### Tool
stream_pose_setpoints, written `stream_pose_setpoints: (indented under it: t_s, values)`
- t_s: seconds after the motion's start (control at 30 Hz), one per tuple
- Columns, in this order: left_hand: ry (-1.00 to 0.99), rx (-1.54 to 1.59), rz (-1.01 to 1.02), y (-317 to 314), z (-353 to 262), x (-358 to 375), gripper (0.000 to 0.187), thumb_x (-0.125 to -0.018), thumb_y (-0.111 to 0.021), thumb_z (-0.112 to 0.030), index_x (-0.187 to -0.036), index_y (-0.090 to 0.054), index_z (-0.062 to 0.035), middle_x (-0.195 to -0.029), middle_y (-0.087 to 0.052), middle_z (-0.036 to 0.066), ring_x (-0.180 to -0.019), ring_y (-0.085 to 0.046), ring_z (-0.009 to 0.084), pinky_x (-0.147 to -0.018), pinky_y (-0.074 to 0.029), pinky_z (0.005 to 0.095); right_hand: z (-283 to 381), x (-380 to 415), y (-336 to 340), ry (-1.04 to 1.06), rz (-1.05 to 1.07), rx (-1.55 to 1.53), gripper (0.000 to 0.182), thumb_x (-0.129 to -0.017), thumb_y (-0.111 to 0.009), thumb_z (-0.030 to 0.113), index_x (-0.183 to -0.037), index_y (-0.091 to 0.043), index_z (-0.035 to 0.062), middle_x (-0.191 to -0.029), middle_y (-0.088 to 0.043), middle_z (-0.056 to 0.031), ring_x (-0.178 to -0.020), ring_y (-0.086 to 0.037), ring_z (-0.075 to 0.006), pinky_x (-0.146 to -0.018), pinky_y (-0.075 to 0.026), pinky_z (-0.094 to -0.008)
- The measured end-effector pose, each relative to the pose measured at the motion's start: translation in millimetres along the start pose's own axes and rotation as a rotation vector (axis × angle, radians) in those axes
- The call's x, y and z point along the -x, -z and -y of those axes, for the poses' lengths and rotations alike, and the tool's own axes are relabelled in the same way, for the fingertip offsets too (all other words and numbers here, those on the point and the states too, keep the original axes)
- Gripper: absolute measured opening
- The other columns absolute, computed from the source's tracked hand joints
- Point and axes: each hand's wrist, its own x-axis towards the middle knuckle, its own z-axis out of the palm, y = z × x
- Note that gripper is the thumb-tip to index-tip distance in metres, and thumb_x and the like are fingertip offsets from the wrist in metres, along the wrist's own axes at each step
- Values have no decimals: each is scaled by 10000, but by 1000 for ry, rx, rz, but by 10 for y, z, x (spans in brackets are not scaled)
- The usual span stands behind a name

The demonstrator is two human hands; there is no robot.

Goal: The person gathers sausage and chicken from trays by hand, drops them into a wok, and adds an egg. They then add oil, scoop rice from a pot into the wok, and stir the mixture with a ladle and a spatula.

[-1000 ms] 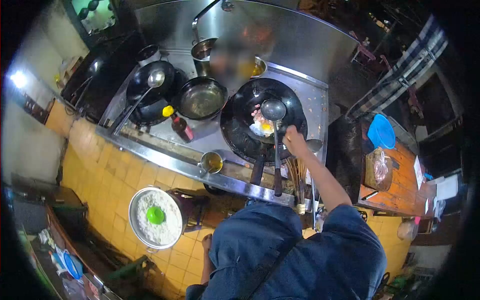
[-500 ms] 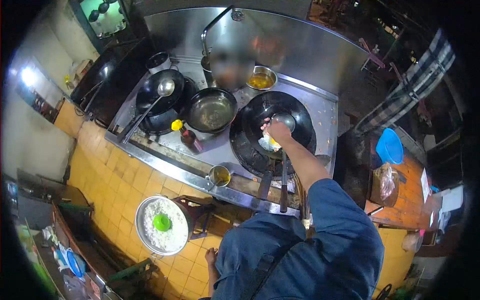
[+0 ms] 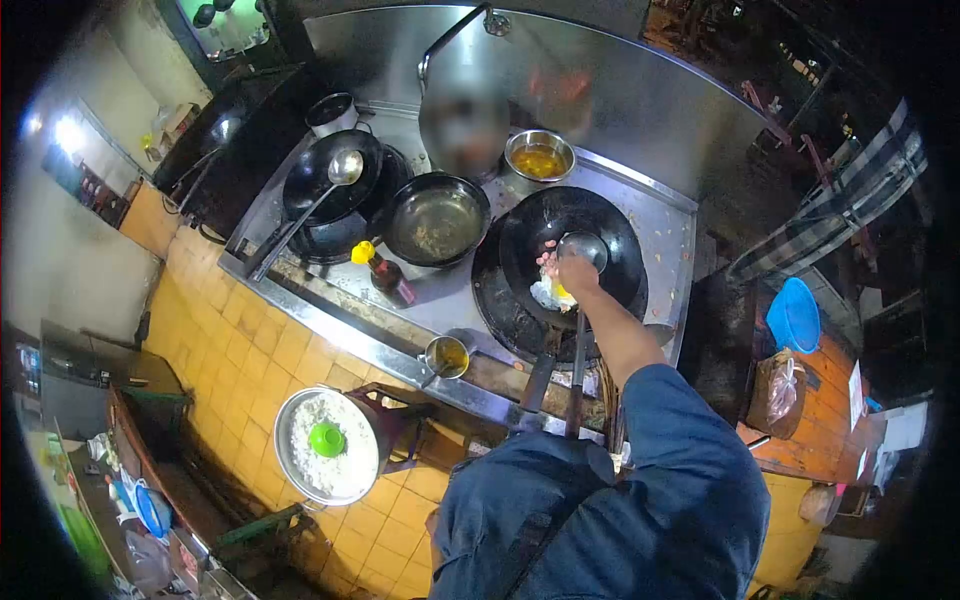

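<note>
My right hand [image 3: 578,274] is over the black wok [image 3: 625,225] on the right burner, its fingers bent in and partly hidden from me. Whatever they hold, I cannot make out. Just left of it, an egg with white and yolk [image 3: 549,294] and small pink pieces [image 3: 547,256] lie in the wok. A ladle [image 3: 586,246] rests in the wok beside my hand, its long handle pointing toward me. Of my left hand [image 3: 432,522], only a sliver shows low beside my body; its fingers are hidden.
Left of the wok are a frying pan [image 3: 437,222], a yellow-capped bottle [image 3: 385,275] and another wok with a ladle [image 3: 345,168]. Bowls of yellow liquid stand behind [image 3: 540,157] and in front [image 3: 447,357]. A pot of rice [image 3: 305,455] stands lower left; a blue basket [image 3: 795,315] is right.
The view has shifted slightly, so the stove appears farther right. My right hand stays over the wok beside the egg. My left hand has slipped mostly out of sight behind my body.
</note>
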Motion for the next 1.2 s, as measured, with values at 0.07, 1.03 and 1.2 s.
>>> stream_pose_setpoints:
  t_s: [0.07,1.03,1.2]
  values:
    - [-24,-7,17,4,-83,-11,253,-828,-557,-245,-953,-568,-26,-823,-610,77,-721,-575,184,-615,-485,314,84,214,298,63,34,8,366,-872,-402,297,-1078,-406,-6,-998,-586,-262,-930,-589,-385,-805,-458,-480]
    - [-1054,-79,523,-566,-4817,2009,341,-857,-546,-175,-1125,-487,26,-825,-541,74,-796,-516,160,-764,-425,297,-1919,3776,491,-378,-660,-1989,150,-926,-424,311,-934,-480,173,-770,-549,-67,-467,-352,-75,-424,-291,-195]
    - [-1228,-269,813,-1068,-5276,2470,469,-814,-574,-265,-1125,-465,69,-832,-544,118,-809,-516,193,-765,-417,323,-2774,4896,-273,-698,-726,-1890,177,-912,-440,301,-932,-488,132,-772,-539,-34,-525,-413,-102,-452,-344,-215]
